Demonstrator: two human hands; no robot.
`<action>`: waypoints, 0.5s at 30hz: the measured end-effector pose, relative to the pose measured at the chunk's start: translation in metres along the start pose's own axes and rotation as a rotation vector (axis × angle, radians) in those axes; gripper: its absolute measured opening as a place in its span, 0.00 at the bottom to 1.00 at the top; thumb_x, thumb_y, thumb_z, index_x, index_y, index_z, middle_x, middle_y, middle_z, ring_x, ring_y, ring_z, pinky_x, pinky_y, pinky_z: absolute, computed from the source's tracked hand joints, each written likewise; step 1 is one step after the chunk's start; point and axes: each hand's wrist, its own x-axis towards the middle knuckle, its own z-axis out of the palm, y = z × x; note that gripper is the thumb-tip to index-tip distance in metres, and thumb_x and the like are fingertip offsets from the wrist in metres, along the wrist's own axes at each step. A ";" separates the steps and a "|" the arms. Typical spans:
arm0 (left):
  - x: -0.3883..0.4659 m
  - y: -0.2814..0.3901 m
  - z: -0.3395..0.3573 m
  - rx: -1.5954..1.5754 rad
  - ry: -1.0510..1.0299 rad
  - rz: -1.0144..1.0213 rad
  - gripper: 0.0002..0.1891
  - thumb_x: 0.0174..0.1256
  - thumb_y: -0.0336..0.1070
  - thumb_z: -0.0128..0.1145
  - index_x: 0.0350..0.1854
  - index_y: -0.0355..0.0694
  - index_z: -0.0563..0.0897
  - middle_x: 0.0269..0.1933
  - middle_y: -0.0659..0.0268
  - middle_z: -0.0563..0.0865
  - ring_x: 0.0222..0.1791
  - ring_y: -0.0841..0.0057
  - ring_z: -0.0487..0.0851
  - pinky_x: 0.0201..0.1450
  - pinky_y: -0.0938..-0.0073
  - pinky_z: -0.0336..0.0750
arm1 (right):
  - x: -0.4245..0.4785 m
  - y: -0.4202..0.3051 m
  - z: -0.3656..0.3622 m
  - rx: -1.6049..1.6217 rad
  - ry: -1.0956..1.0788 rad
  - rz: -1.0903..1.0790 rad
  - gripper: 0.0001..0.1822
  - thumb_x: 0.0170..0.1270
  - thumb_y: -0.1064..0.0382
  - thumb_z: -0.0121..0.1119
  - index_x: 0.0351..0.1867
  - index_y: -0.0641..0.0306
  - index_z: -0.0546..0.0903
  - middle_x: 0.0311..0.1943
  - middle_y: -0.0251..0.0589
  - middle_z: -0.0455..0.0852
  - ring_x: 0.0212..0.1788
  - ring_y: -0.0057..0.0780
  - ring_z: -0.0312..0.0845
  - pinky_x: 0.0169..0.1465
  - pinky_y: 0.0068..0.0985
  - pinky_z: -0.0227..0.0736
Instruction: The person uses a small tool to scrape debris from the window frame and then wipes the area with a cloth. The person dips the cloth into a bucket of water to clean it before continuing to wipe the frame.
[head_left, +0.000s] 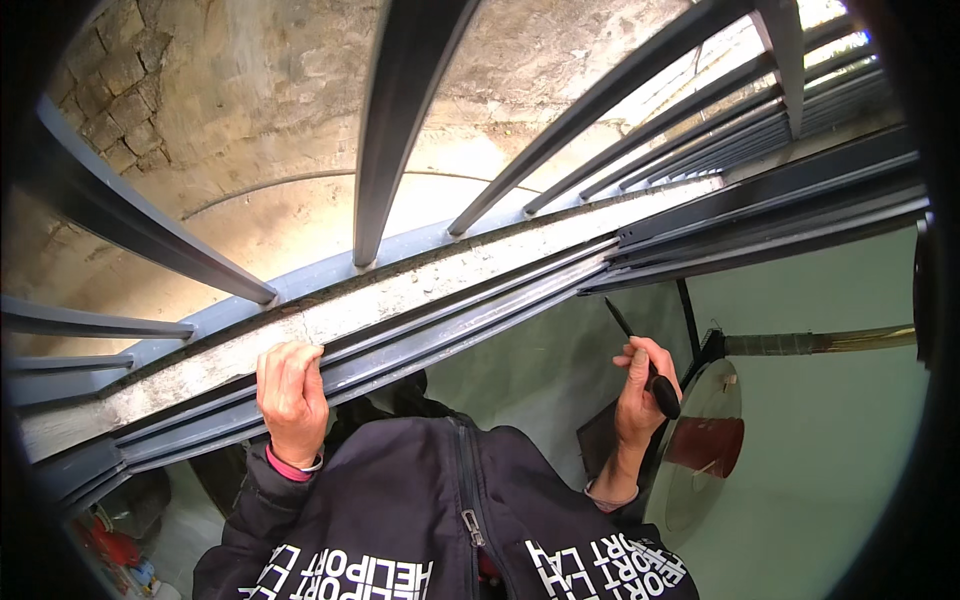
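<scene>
My left hand (291, 401) rests on the grey metal window track (450, 330), its fingers curled over the far rails near the concrete sill (405, 292). What lies under those fingers is hidden. Held in my right hand (641, 394) is a slim dark tool, apparently a screwdriver (619, 318). Its rounded black handle end sticks out below my fingers, and the shaft points up and left toward the track. The tip stands apart from the metal, as far as I can see.
Dark metal security bars (397, 135) rise beyond the sill, before a stone wall (277, 82). Sliding sashes (765, 217) stack at the right. A round fan-like object (694, 495) and a reddish-brown cylinder (706, 448) stand lower right. Red items (112, 541) lie lower left.
</scene>
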 end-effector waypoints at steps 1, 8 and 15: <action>0.000 0.000 0.001 -0.013 0.002 -0.007 0.11 0.59 0.17 0.64 0.42 0.35 0.82 0.41 0.56 0.84 0.44 0.55 0.83 0.51 0.60 0.77 | 0.000 0.000 -0.002 0.002 0.016 0.012 0.06 0.76 0.72 0.57 0.46 0.72 0.84 0.37 0.44 0.85 0.33 0.26 0.84 0.37 0.23 0.81; -0.006 -0.005 0.006 -0.062 0.064 -0.045 0.13 0.57 0.16 0.67 0.41 0.36 0.80 0.40 0.56 0.84 0.44 0.57 0.83 0.50 0.62 0.77 | 0.003 -0.009 -0.001 0.000 0.008 0.022 0.07 0.76 0.69 0.58 0.46 0.72 0.85 0.36 0.41 0.84 0.31 0.23 0.82 0.35 0.21 0.77; -0.003 -0.007 0.002 -0.057 0.057 -0.044 0.12 0.59 0.15 0.64 0.42 0.35 0.82 0.41 0.56 0.85 0.43 0.58 0.84 0.50 0.63 0.78 | 0.009 -0.010 0.026 -0.006 -0.069 -0.028 0.06 0.75 0.71 0.59 0.46 0.71 0.85 0.34 0.42 0.86 0.30 0.24 0.84 0.34 0.20 0.77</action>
